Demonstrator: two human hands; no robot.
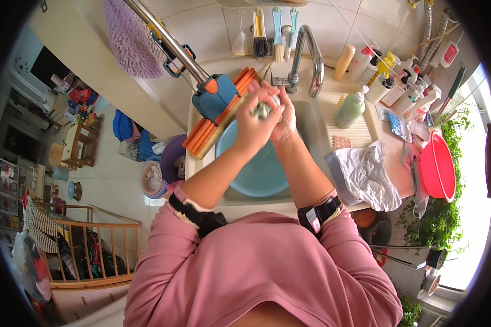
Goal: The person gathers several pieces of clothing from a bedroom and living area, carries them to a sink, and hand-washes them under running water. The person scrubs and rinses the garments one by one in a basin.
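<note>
My left hand [257, 112] and my right hand [284, 116] are pressed together around a small greenish-white cloth [262, 110], wet and bunched up, with whitish suds on my right hand and wrist. Both are raised over a sink, just in front of the chrome faucet [295, 65]. Beneath my forearms, a light blue basin [257, 175] with cloudy water stands in the sink. White underwear with a grey waistband [362, 173] lies on the counter to the right. A green pump bottle [350, 108] stands on the ribbed drainboard [337, 131], with a pinkish bar [342, 142] near it.
At the left of the sink leans a sponge mop with a blue head [216, 98] and orange strips. Several bottles [393, 88] crowd the back right corner. A red basin [438, 166] stands at the far right. Brushes [260, 34] hang on the wall. Purple and pink buckets [174, 157] stand at left.
</note>
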